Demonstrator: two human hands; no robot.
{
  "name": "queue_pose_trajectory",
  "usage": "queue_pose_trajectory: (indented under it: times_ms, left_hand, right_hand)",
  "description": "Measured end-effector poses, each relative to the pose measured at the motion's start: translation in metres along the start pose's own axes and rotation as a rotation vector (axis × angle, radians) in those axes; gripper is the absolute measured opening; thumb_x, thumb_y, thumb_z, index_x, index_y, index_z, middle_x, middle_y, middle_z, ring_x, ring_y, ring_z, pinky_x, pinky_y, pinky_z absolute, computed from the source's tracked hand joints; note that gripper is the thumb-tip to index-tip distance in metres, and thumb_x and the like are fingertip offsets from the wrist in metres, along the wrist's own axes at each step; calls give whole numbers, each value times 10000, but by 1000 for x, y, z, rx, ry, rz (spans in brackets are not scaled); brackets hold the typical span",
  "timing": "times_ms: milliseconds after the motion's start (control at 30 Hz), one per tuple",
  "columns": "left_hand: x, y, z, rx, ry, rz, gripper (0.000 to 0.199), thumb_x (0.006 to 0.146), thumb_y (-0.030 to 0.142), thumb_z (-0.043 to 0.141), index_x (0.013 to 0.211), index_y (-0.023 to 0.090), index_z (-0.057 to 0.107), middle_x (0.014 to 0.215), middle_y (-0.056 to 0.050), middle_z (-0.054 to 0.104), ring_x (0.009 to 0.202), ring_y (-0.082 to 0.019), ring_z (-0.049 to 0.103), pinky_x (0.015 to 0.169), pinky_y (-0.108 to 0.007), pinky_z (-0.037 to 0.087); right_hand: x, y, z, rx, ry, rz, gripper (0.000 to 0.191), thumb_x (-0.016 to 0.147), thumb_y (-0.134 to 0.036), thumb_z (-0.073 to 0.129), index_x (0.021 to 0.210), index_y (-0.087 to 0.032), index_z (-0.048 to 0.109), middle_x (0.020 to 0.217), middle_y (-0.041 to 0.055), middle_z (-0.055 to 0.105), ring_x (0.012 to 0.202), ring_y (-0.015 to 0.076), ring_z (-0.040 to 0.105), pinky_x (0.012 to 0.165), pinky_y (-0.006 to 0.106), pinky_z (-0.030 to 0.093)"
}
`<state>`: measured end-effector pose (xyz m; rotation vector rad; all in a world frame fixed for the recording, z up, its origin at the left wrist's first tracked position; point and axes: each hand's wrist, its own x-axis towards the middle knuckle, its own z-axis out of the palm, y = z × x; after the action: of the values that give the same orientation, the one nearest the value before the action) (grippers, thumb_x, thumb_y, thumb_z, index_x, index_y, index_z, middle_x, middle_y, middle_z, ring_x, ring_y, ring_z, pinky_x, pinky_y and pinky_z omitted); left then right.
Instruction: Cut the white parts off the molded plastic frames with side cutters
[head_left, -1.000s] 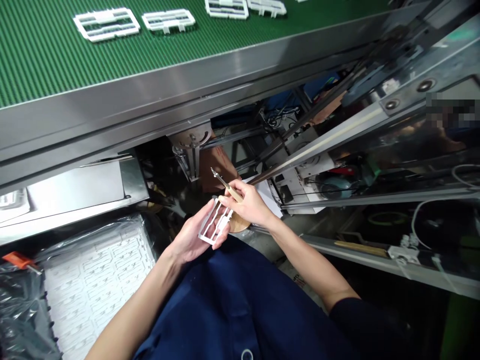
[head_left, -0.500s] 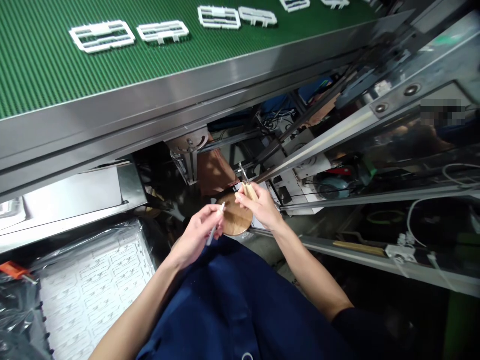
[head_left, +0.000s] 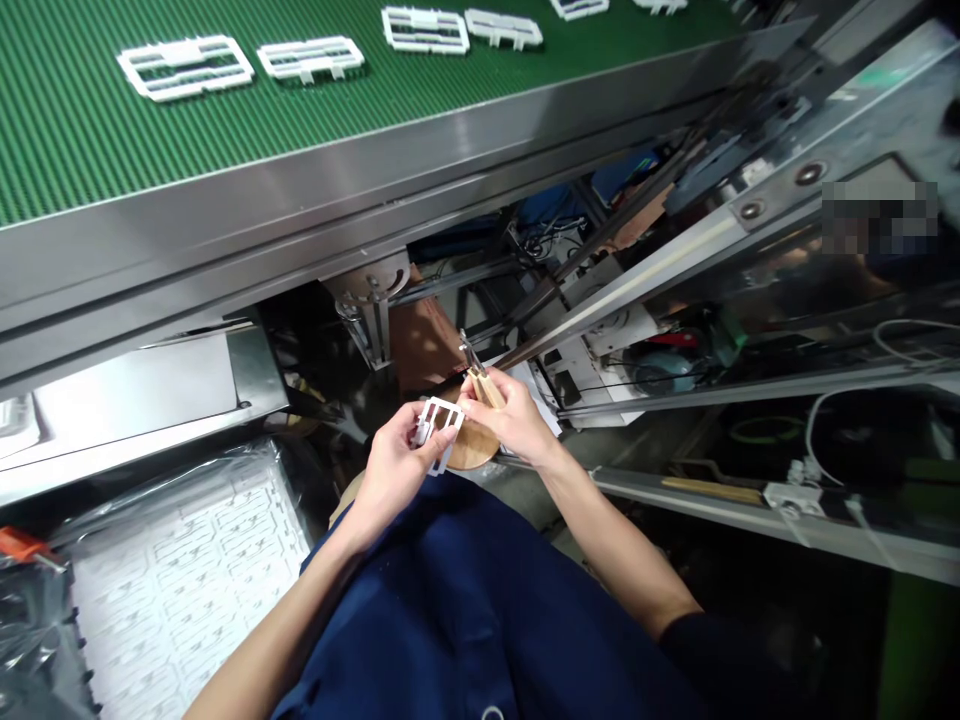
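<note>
My left hand (head_left: 399, 452) is closed on a white plastic frame (head_left: 444, 418) with slotted openings, its thumb lying across the front. Close by on the right, my right hand (head_left: 517, 412) grips the pale yellowish handles of a pair of nippers (head_left: 472, 362), whose metal jaws point up and away from me. The frame's right edge is near or against the right-hand fingers; I cannot tell whether they touch. Beneath both hands is a round wooden stool top (head_left: 474, 448), partly covered by them.
Several similar white frames lie on a green ribbed conveyor belt (head_left: 300, 110) with a metal side rail (head_left: 315, 185). At lower left, a plastic-lined box (head_left: 289, 490) holds flat white parts, beside an orange-handled tool (head_left: 26, 547). Metal beams (head_left: 645, 275) cross on the right.
My left hand has turned the white frame from edge-on to face-up and brought it closer to the right hand. The nippers shifted slightly left. The view has shifted a little.
</note>
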<state>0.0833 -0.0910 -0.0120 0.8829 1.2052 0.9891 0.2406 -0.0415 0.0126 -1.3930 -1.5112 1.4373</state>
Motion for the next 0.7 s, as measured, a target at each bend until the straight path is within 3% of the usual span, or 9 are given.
queue_pose_trajectory:
  times_ms: [100,200,700]
  left_hand:
    - [0,6,-1,-294,-129,-124,223,783,305,654,919,138,595,698,8,530,528,-83,430,489,-198,360]
    - [0,12,-3,-453,-218,-222,178,828,292,605,901,130,605,688,-6,539,533,-84,461,515,-198,398]
    - [4,13,-1,-492,-235,-262,180,838,269,601,958,134,596,840,-48,593,572,-94,513,545,-217,444]
  right_hand:
    - [2,-1,-1,33,21,-8,168,730,-266,618,843,-169,540,763,-15,552,691,109,531,681,245,447]
    - [4,-2,-2,61,49,0,172,711,-252,631,827,-164,539,755,-20,542,667,99,527,653,232,445]
    - [5,0,-4,19,101,-6,165,701,-253,606,824,-161,547,760,-15,548,679,103,530,653,231,452]
